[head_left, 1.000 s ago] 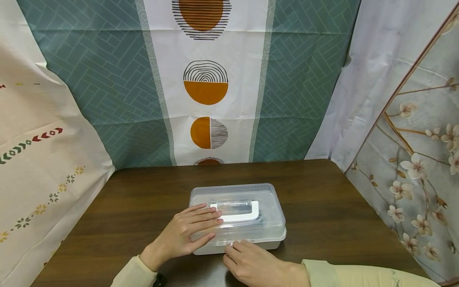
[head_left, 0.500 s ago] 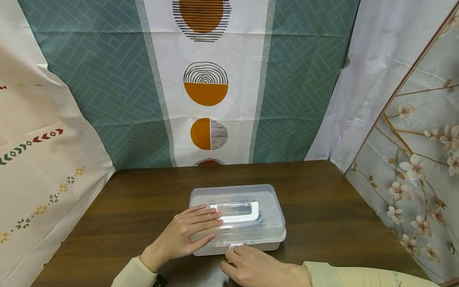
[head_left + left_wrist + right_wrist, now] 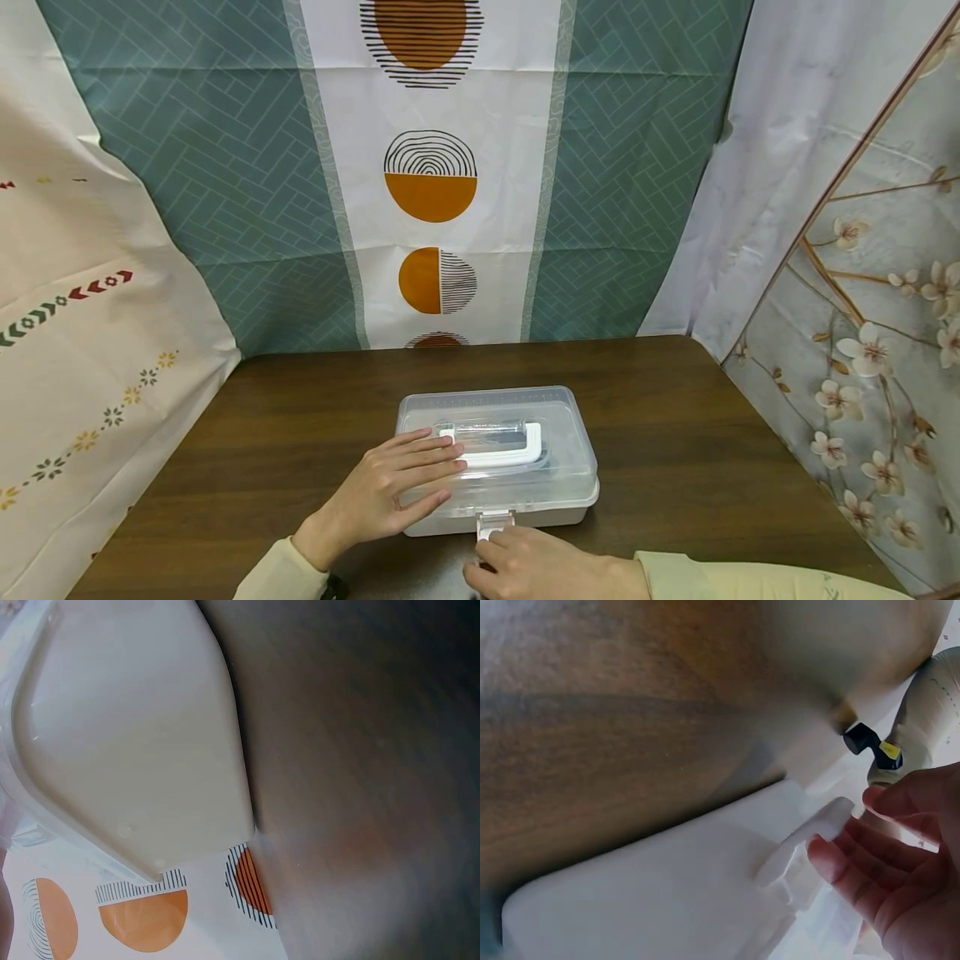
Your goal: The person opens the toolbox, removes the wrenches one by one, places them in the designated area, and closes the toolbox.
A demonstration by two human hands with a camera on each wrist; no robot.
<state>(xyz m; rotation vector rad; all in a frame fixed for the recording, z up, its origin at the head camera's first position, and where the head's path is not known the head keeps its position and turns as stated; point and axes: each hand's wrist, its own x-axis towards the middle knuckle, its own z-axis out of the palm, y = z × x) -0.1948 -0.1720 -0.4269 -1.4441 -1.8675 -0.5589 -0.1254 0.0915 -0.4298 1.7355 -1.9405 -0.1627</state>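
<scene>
- Working at a storage box [image 3: 517, 485] with a translucent lid [image 3: 480, 407] in place over a white base [image 3: 448, 527], set near the six o'clock side of the dark table [image 3: 315, 433].
- Resting the left hand [image 3: 390, 487] flat at the box's eight o'clock side, with fingers straight and slightly apart; reaching with the fingertips to the nine o'clock end of the white handle [image 3: 502, 457].
- Touching the white latch [image 3: 495, 522], tilted outward at the box's six o'clock face, with bent fingers of the right hand [image 3: 540, 567].
- Holding the right thumb near the latch's free end; cannot tell whether clamped on it or apart.
- Wearing pale yellow sleeves [image 3: 750, 575], with a black device [image 3: 870, 746] at the left wrist.
- Facing a teal-and-white cloth [image 3: 510, 167] toward twelve o'clock, a cream cloth [image 3: 90, 350] toward ten and a blossom-printed cloth [image 3: 847, 367] toward two.
</scene>
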